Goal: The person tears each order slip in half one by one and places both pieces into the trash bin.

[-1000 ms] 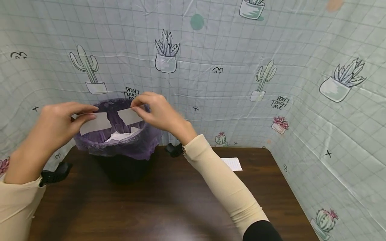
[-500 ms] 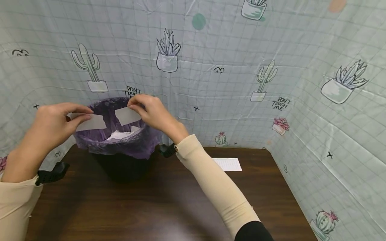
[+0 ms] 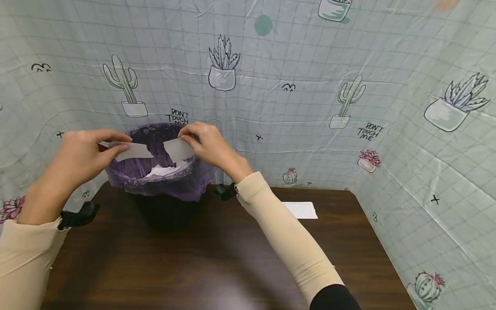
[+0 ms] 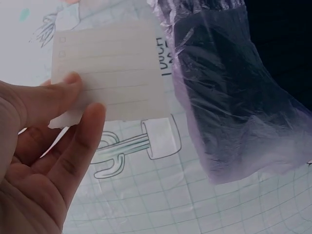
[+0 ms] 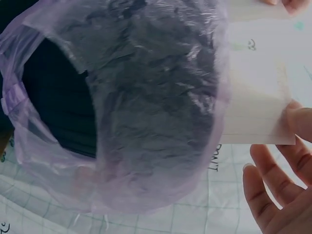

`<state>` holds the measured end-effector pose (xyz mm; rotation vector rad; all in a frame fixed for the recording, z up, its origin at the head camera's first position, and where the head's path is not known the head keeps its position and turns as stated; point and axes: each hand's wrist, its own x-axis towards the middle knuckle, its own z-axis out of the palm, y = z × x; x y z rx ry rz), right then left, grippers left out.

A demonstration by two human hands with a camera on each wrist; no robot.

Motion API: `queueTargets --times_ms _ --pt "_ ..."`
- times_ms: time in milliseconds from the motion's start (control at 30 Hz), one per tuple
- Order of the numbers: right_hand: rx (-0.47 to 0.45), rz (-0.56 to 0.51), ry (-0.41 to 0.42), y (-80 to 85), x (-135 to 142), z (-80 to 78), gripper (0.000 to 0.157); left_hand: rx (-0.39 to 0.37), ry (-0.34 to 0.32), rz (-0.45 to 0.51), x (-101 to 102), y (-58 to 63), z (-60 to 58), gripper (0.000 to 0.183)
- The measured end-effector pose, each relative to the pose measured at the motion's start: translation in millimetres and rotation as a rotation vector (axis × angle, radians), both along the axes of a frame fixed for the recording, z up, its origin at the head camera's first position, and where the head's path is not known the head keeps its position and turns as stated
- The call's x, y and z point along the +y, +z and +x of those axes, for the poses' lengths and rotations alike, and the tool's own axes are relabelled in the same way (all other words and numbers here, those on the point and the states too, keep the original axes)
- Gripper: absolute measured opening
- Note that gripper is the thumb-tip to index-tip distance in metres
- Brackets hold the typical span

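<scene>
My left hand [image 3: 87, 150] pinches a piece of paper [image 3: 135, 150] between thumb and fingers above the left side of the bin opening. In the left wrist view this paper [image 4: 112, 73] shows printed lines and small checkboxes, with a ragged torn edge along the bottom. On the right side of the opening, my right hand [image 3: 209, 144] pinches a second paper piece [image 3: 177, 150] by its upper corner. A narrow gap separates the two pieces. Below them stands a black bin [image 3: 166, 213] with a purple plastic liner [image 3: 166, 188] folded over its rim. White paper scraps [image 3: 160, 171] lie inside.
A lined paper strip [image 3: 304, 210] with a torn right edge lies on the dark wooden table [image 3: 217, 258], right of my right forearm. A cloth printed with cacti [image 3: 255, 107] hangs behind and along the sides of the table.
The left paper has tilted flatter, and the gap between the two pieces is slightly wider than a second ago. Both hands keep their pinch over the bin. The head view has shifted slightly.
</scene>
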<state>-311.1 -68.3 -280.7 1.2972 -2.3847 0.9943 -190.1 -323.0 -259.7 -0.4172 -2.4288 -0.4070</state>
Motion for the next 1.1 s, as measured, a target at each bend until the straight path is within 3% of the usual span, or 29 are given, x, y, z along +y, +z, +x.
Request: queueTargets --times_ms 200,467,733,900,1100 --pt "0.024 0.001 0.008 -1.3 6.5 -2.0 0.021 0.024 0.01 -0.017 3.1 -1.5 -3.7 0.014" --pt "0.0 -0.023 -0.008 -5.9 20.9 -0.5 0.026 -0.014 -0.014 -0.047 4.2 -6.8 -3.5 0.013" --pt "0.005 -0.044 -0.063 -23.8 68.6 -5.0 0.027 -0.152 -0.039 -0.029 8.4 -14.9 4.3 0.016" --pt "-0.03 -0.01 -0.126 -45.3 113.7 -10.9 0.028 -0.085 -0.079 0.075 21.0 -14.2 19.5 0.02" --pt "-0.125 0.031 -0.225 -77.6 165.5 -20.4 0.03 -0.006 -0.201 0.17 46.6 -9.4 35.9 0.027"
